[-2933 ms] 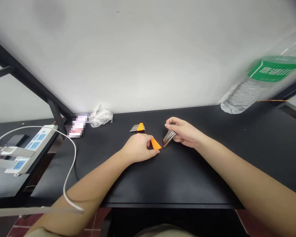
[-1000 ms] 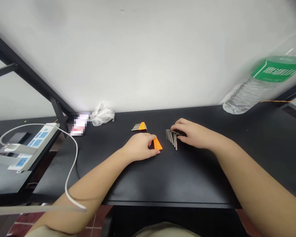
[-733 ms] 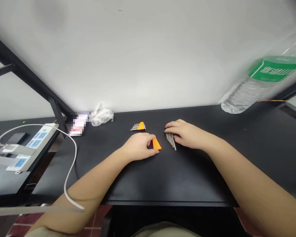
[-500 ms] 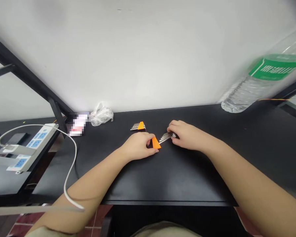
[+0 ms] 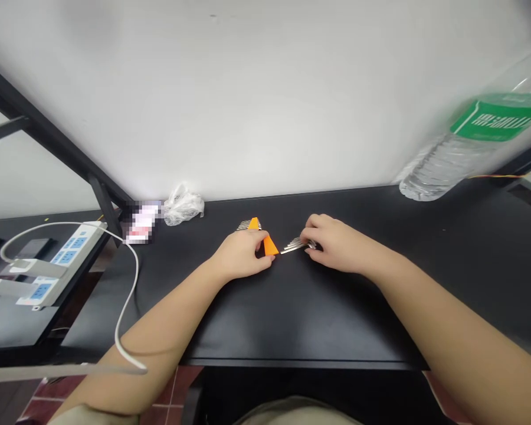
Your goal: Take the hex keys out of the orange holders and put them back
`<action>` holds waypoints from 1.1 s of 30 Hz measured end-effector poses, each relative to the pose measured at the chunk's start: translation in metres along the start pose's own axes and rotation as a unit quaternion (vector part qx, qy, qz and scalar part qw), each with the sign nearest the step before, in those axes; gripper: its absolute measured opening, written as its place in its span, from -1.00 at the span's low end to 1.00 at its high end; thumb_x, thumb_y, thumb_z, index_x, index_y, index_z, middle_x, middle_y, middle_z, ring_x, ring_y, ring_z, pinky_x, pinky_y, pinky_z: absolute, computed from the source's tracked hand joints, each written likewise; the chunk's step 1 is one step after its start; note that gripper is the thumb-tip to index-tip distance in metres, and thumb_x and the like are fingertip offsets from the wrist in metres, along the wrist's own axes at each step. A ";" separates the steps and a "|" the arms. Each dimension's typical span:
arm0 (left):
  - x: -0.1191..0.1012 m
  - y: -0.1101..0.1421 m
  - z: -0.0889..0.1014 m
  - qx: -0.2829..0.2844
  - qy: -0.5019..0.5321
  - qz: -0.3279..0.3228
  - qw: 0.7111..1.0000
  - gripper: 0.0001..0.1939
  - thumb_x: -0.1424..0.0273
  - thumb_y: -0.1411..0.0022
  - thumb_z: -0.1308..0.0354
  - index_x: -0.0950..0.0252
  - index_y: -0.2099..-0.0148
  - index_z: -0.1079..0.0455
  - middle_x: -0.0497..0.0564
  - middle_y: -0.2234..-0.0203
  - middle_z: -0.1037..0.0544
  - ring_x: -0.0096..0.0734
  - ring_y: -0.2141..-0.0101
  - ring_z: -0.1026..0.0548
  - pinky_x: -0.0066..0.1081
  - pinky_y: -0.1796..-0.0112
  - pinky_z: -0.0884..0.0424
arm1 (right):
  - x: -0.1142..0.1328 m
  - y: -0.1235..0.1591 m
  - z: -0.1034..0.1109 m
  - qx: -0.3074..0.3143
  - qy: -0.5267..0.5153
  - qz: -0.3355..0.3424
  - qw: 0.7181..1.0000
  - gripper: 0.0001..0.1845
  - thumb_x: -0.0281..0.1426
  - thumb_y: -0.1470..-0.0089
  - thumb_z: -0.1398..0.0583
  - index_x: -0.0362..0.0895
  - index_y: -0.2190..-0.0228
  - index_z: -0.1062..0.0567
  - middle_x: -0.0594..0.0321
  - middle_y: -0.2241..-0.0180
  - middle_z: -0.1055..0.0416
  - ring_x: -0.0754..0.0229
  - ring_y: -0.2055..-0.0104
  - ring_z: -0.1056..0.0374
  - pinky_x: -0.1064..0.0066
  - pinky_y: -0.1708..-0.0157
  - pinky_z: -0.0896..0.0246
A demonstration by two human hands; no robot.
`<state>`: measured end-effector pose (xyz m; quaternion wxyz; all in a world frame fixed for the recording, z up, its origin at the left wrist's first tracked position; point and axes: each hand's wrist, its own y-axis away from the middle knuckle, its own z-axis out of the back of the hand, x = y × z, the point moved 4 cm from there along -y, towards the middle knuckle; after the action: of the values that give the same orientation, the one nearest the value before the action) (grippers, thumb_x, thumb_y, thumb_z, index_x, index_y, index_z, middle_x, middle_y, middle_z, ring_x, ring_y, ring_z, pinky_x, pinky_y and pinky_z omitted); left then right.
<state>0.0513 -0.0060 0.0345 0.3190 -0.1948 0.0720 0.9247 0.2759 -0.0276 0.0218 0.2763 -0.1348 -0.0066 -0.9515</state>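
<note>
Pinched between the thumb and fingers of my left hand (image 5: 241, 255) is an orange hex key holder (image 5: 271, 246), just above or on the black table. My right hand (image 5: 336, 243) is closed around a fanned bunch of silver hex keys (image 5: 295, 245), whose long ends point left at the holder. A narrow gap lies between the key tips and the holder's right edge. Behind my left hand sits a second orange holder (image 5: 254, 223) with several hex keys in it, partly covered by the hand. My right fingers hide the keys' short ends.
A crumpled clear plastic bag (image 5: 183, 205) lies by the wall. At the right back stands a large water bottle (image 5: 442, 159) with a green label. A white power strip (image 5: 64, 260) is at the left, and a white cable (image 5: 133, 295) loops over my left forearm.
My left hand has drawn the orange holder a little left and back, apart from the key tips. My right hand has barely moved and still grips the hex keys.
</note>
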 end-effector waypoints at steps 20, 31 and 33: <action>0.007 -0.001 -0.003 -0.023 0.060 -0.019 0.998 -0.83 0.26 -0.20 -0.24 0.21 0.28 -0.33 -0.09 0.43 -0.44 -0.37 0.40 -0.38 -0.39 0.38 -0.26 | 0.014 0.002 0.009 -0.023 -0.138 0.062 0.988 -0.72 -0.41 -0.28 -0.10 -0.03 0.09 -0.57 0.15 0.16 -0.48 0.13 0.25 -0.42 0.29 0.22 -0.33; 0.007 -0.001 -0.003 -0.038 0.057 -0.026 0.997 -0.79 0.25 -0.19 -0.27 0.18 0.14 -0.43 -0.11 0.45 -0.43 -0.37 0.39 -0.39 -0.37 0.34 -0.30 | 0.006 0.005 0.017 -0.045 -0.145 0.053 0.987 -0.72 -0.35 -0.31 -0.10 -0.02 0.10 -0.60 0.13 0.14 -0.47 0.12 0.22 -0.42 0.27 0.21 -0.36; 0.006 -0.001 -0.003 -0.040 0.056 -0.027 0.997 -0.79 0.25 -0.18 -0.28 0.18 0.16 -0.42 -0.12 0.46 -0.42 -0.38 0.39 -0.38 -0.37 0.34 -0.29 | 0.007 0.005 0.017 -0.041 -0.147 0.056 0.987 -0.70 -0.35 -0.31 -0.09 -0.01 0.08 -0.60 0.13 0.13 -0.47 0.12 0.21 -0.42 0.27 0.20 -0.35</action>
<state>0.0484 -0.0031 0.0291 0.3314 -0.2604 0.0472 0.9056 0.2774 -0.0341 0.0391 0.3196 -0.2844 -0.0005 -0.9038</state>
